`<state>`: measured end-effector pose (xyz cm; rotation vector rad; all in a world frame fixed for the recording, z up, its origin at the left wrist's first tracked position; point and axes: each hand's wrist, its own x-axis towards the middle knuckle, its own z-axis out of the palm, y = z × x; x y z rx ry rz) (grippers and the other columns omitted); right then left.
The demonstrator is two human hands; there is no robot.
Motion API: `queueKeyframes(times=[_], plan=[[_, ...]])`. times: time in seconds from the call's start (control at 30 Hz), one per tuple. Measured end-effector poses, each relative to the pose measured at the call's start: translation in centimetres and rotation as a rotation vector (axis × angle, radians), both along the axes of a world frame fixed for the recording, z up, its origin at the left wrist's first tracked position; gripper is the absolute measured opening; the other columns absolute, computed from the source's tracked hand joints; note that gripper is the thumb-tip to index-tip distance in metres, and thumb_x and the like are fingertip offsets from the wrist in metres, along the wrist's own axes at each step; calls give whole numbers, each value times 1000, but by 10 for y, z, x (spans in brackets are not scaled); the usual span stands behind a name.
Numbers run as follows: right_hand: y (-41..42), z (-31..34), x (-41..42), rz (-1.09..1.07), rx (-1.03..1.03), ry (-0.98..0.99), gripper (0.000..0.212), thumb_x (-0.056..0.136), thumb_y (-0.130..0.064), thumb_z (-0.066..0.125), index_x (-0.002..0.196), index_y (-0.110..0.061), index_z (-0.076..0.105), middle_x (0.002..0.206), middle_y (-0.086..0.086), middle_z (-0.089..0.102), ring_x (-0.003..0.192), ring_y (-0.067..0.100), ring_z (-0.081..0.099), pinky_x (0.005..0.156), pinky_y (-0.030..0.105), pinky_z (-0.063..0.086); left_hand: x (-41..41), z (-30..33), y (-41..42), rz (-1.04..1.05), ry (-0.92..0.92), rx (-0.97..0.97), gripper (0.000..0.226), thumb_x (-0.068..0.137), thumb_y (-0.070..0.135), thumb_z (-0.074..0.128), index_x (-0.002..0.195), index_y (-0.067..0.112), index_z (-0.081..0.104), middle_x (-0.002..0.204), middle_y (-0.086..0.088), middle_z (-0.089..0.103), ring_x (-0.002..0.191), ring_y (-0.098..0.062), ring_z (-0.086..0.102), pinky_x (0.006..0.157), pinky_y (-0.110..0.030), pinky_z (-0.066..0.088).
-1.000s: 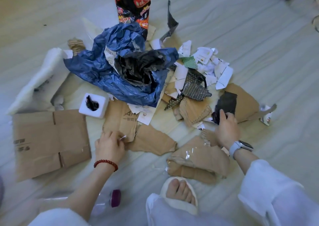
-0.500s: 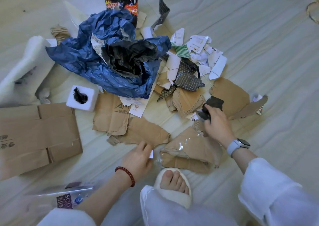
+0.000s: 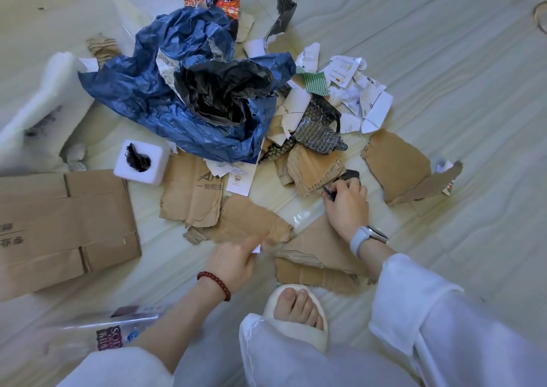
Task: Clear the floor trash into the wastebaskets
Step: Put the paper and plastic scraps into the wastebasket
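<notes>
Over the last second the right hand (image 3: 347, 206) had drawn back from the far cardboard toward the body, and the black scrap (image 3: 349, 176) had come with it: its fingers (image 3: 340, 187) were curled and pinched on that dark piece, which showed just above the knuckles, beside the corrugated cardboard scrap (image 3: 313, 170). The left hand (image 3: 235, 261) had left the printed cardboard sheet (image 3: 192, 193) and moved inward; it was blurred, but its fingers (image 3: 256, 243) appeared closed on a small white paper slip (image 3: 257, 249), just short of the torn cardboard piece (image 3: 251, 224).

That read as gathering under way, with both hands loaded with small bits and nothing yet binned. No wastebasket was in view, so the drop-off lay somewhere outside the frame.

Most of the trash remained on the floor (image 3: 444, 90) beyond the fingers: the crumpled blue plastic bag (image 3: 142, 90), the white paper scraps (image 3: 355, 90) and the foam block (image 3: 139, 161). To the left of the left hand lay the flattened carton (image 3: 59, 224).
</notes>
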<state>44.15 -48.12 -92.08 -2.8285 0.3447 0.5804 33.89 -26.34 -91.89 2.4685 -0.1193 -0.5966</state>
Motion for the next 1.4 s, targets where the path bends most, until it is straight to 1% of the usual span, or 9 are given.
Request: queueKeyframes(times=[0.33, 0.47, 0.7, 0.83, 0.93, 1.07, 1.17, 1.27, 1.4], plan=[[5, 2, 7, -195, 99, 40, 58, 82, -38, 60, 128, -9, 40, 131, 13, 35, 125, 34, 33, 95, 45, 39, 31, 25, 23, 513, 35, -290, 50, 66, 62, 35, 67, 17, 56, 68, -1, 53, 62, -18, 48, 60, -31, 37], [13, -1, 10, -241, 120, 43, 45, 85, -29, 57, 122, -6, 44, 130, 15, 36, 123, 36, 34, 94, 46, 38, 38, 25, 20, 632, -13, -212, 43, 79, 38, 65, 51, 23, 37, 62, 3, 39, 56, -11, 39, 53, -24, 29], [8, -6, 2, 129, -110, -100, 33, 91, -27, 46, 110, -1, 51, 115, 18, 47, 103, 34, 49, 65, 39, 40, 47, 25, 22, 704, -153, -330, 20, 80, -3, 57, 66, 10, 62, 103, 4, 58, 96, -13, 53, 70, 0, 38], [3, -4, 8, 286, -149, -47, 28, 95, -23, 41, 112, -3, 50, 116, 16, 48, 98, 34, 53, 66, 39, 42, 47, 22, 28, 754, -65, -362, 22, 81, 2, 53, 69, 20, 54, 96, -5, 67, 77, -28, 59, 71, -39, 51], [-4, 4, 10, 310, -67, -40, 24, 95, -20, 41, 110, -3, 50, 113, 16, 50, 92, 37, 54, 69, 42, 44, 45, 19, 30, 633, -7, -306, 17, 80, 3, 54, 74, 17, 47, 93, -6, 65, 73, -22, 55, 62, -34, 45], [-18, 31, 15, 189, 107, -223, 16, 90, -9, 47, 99, 2, 54, 99, 21, 51, 79, 36, 51, 63, 37, 36, 46, 18, 29, 489, 209, -164, 47, 67, 50, 73, 87, 24, 40, 90, 9, 52, 76, -13, 51, 62, -29, 39], [-32, 48, 17, 112, 239, -308, 6, 89, -4, 49, 86, 0, 53, 92, 19, 47, 70, 26, 42, 61, 31, 31, 44, 22, 27, 462, 245, -154, 57, 55, 80, 46, 75, 27, 36, 77, 5, 48, 73, -20, 49, 68, -35, 41], [-36, 49, 16, 174, 197, -207, 10, 88, -2, 45, 93, 0, 53, 101, 16, 50, 79, 32, 50, 65, 39, 42, 46, 27, 24, 519, 145, -180, 63, 61, 80, 26, 67, 21, 48, 71, 0, 50, 69, -20, 50, 65, -36, 42], [-20, 32, 6, 257, 123, -31, 43, 87, 0, 42, 128, -12, 49, 130, 8, 49, 112, 31, 50, 84, 39, 47, 52, 32, 19, 627, -19, -290, 43, 80, 45, 56, 44, 25, 44, 78, 3, 45, 71, -18, 49, 60, -29, 34]])
